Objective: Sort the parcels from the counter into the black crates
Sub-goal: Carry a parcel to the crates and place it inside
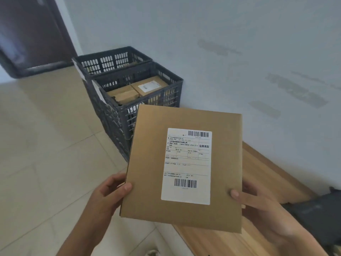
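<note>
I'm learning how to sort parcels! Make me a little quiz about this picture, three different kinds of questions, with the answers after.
1. True or false: the brown parcel is held by one hand only.
2. Which black crate already shows parcels inside? A) the near crate B) the far crate
3. Fill in: the white label on the held parcel has ___ barcodes.

Key:
1. False: the left hand and the right hand each grip a lower corner.
2. A
3. two
</note>
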